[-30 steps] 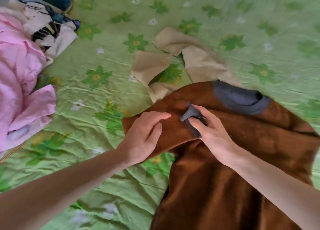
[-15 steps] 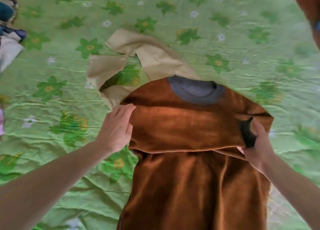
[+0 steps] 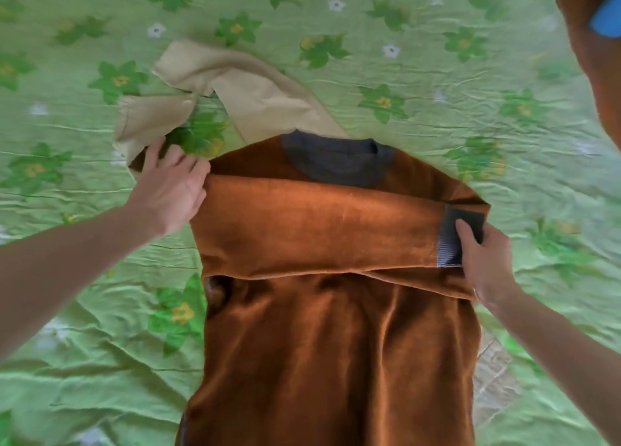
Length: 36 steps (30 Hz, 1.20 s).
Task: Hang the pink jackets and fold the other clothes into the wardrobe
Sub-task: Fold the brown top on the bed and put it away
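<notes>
Two hands: both at work on one brown sweater (image 3: 322,345), spread flat on the green flowered bedsheet (image 3: 437,76).
Sweater position: front and centre, grey collar (image 3: 339,160) at the far end, body running toward the camera and off the bottom edge.
Sleeve: one brown sleeve (image 3: 319,224) lies folded straight across the sweater's chest, just below the collar, from the sweater's left shoulder over to its right edge.
Cuff: the grey ribbed cuff (image 3: 452,240) sits at the sweater's right edge, right at the end of that sleeve.
Right hand: the right hand (image 3: 487,261) pinches the cuff, thumb on top of the grey ribbing, the other fingers tucked under and out of sight.
Left hand: the left hand (image 3: 171,190) is at the sweater's left shoulder, fingers curled over the fold where the sleeve turns; how firmly it grips I cannot tell, as the fingertips are partly hidden.
Beige garment: a beige piece of clothing (image 3: 228,86) lies crumpled on the sheet beyond the sweater's collar, its near end running under the sweater's far edge.
Far right of the sweater: a rust-brown shape with a blue patch (image 3: 608,19) cuts into the top corner, too cropped to identify.
</notes>
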Each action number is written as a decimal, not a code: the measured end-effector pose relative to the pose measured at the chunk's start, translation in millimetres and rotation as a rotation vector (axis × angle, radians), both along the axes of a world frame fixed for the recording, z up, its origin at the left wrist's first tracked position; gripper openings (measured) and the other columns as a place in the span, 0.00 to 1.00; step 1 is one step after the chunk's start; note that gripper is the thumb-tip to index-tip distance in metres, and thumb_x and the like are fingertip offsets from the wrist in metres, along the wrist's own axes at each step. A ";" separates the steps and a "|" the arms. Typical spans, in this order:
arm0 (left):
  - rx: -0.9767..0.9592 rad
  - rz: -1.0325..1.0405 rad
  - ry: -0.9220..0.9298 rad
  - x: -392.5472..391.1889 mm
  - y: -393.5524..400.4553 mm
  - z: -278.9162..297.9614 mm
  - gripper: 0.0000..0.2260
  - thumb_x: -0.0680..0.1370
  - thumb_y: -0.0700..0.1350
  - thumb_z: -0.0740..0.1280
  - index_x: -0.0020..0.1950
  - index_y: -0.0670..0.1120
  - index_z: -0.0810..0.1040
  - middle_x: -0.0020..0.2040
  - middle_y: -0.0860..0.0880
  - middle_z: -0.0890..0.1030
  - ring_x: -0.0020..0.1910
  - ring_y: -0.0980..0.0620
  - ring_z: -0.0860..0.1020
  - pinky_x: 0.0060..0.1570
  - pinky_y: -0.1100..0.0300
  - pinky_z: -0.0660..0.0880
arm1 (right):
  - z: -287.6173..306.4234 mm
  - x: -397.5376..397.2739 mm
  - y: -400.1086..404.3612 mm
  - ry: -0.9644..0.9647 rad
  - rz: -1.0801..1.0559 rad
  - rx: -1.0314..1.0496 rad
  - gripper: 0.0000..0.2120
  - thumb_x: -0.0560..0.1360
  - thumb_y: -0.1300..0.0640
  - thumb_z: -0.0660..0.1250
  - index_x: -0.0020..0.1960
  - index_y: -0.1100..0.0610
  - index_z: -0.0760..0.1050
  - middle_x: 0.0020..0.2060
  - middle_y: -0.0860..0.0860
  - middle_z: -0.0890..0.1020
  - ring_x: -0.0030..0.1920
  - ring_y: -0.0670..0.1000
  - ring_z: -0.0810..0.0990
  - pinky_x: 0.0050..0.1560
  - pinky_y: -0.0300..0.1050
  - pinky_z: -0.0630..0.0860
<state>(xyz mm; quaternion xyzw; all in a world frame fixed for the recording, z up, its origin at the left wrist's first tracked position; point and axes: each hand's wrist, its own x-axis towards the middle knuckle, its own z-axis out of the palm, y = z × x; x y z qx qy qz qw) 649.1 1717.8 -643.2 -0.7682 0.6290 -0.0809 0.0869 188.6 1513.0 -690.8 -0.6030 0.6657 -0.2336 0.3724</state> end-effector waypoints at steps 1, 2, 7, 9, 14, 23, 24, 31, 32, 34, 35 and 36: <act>-0.007 -0.009 -0.015 0.1 -6.6 1.7 0.10 0.76 0.39 0.71 0.53 0.35 0.78 0.46 0.37 0.81 0.53 0.34 0.75 0.71 0.30 0.59 | -1.3 -2.9 -1.7 0.027 -0.007 -0.015 0.08 0.83 0.48 0.65 0.52 0.52 0.78 0.41 0.46 0.82 0.41 0.44 0.79 0.39 0.44 0.72; 0.001 0.000 -0.021 -0.8 -13.5 1.9 0.09 0.76 0.39 0.71 0.53 0.36 0.78 0.46 0.37 0.80 0.54 0.34 0.74 0.71 0.30 0.59 | -3.2 -5.0 -3.2 0.065 0.005 -0.027 0.09 0.83 0.48 0.65 0.51 0.53 0.78 0.41 0.47 0.82 0.40 0.44 0.78 0.37 0.43 0.71; 0.115 0.173 0.018 -16.7 -24.8 -17.6 0.15 0.80 0.46 0.67 0.64 0.41 0.78 0.60 0.38 0.78 0.63 0.34 0.72 0.72 0.34 0.61 | -16.7 -6.7 -6.8 0.239 0.112 0.040 0.13 0.83 0.52 0.64 0.58 0.61 0.79 0.47 0.57 0.82 0.45 0.59 0.78 0.42 0.46 0.67; 0.063 0.246 0.085 -30.9 -19.2 -27.2 0.16 0.83 0.47 0.64 0.68 0.41 0.76 0.64 0.36 0.76 0.65 0.33 0.71 0.70 0.34 0.65 | -17.2 -6.5 -7.3 0.237 0.118 0.043 0.14 0.84 0.52 0.62 0.61 0.61 0.78 0.49 0.58 0.81 0.49 0.60 0.79 0.46 0.46 0.67; -0.101 0.332 0.244 -63.4 -5.7 -44.8 0.23 0.83 0.47 0.64 0.76 0.39 0.68 0.74 0.34 0.69 0.71 0.30 0.68 0.71 0.33 0.64 | -9.7 -6.8 -5.5 0.293 0.176 -0.022 0.14 0.86 0.51 0.59 0.63 0.61 0.74 0.47 0.59 0.81 0.46 0.62 0.79 0.43 0.51 0.71; -0.173 1.184 0.836 -95.3 0.9 -54.8 0.32 0.86 0.63 0.53 0.72 0.36 0.71 0.66 0.33 0.78 0.62 0.30 0.78 0.60 0.40 0.75 | -4.1 0.8 9.5 0.548 0.255 -0.057 0.15 0.87 0.46 0.53 0.58 0.58 0.66 0.39 0.64 0.81 0.39 0.66 0.81 0.47 0.61 0.80; -0.175 1.119 0.810 -99.1 3.6 -56.2 0.31 0.86 0.63 0.53 0.70 0.35 0.72 0.63 0.32 0.79 0.60 0.30 0.79 0.57 0.41 0.75 | -3.5 0.3 9.3 0.552 0.255 -0.070 0.15 0.87 0.46 0.52 0.58 0.58 0.66 0.39 0.64 0.81 0.38 0.66 0.81 0.47 0.61 0.80; -0.285 0.787 0.640 -62.3 24.2 -61.6 0.22 0.87 0.58 0.55 0.60 0.37 0.70 0.47 0.31 0.80 0.46 0.28 0.80 0.42 0.44 0.71 | -10.6 -1.8 5.6 0.691 0.295 -0.137 0.16 0.87 0.46 0.52 0.60 0.59 0.67 0.39 0.64 0.81 0.36 0.64 0.78 0.38 0.54 0.72; -0.268 0.782 0.626 -60.1 24.8 -63.3 0.22 0.87 0.57 0.55 0.59 0.37 0.69 0.46 0.31 0.80 0.45 0.28 0.80 0.41 0.44 0.71 | -14.1 -1.7 6.6 0.716 0.302 -0.138 0.15 0.87 0.46 0.53 0.59 0.59 0.67 0.39 0.64 0.81 0.35 0.62 0.75 0.38 0.53 0.70; -0.262 0.788 0.585 -61.6 24.0 -65.2 0.20 0.86 0.57 0.57 0.58 0.39 0.67 0.46 0.33 0.79 0.45 0.28 0.80 0.40 0.44 0.71 | -18.3 0.0 8.2 0.695 0.274 -0.148 0.14 0.86 0.47 0.56 0.59 0.58 0.67 0.41 0.63 0.82 0.35 0.61 0.74 0.39 0.53 0.69; -0.290 0.785 0.562 -63.6 22.9 -65.1 0.18 0.86 0.56 0.58 0.59 0.40 0.66 0.48 0.34 0.78 0.46 0.29 0.79 0.40 0.43 0.72 | -19.1 0.8 9.0 0.662 0.254 -0.164 0.13 0.85 0.48 0.58 0.61 0.58 0.68 0.44 0.62 0.82 0.38 0.62 0.76 0.41 0.54 0.71; -0.339 0.759 0.528 -65.1 21.6 -64.1 0.16 0.86 0.54 0.60 0.60 0.40 0.66 0.52 0.35 0.76 0.49 0.30 0.78 0.43 0.40 0.72 | -19.7 1.7 9.2 0.620 0.244 -0.196 0.14 0.84 0.50 0.61 0.64 0.58 0.68 0.50 0.61 0.82 0.45 0.64 0.79 0.44 0.56 0.73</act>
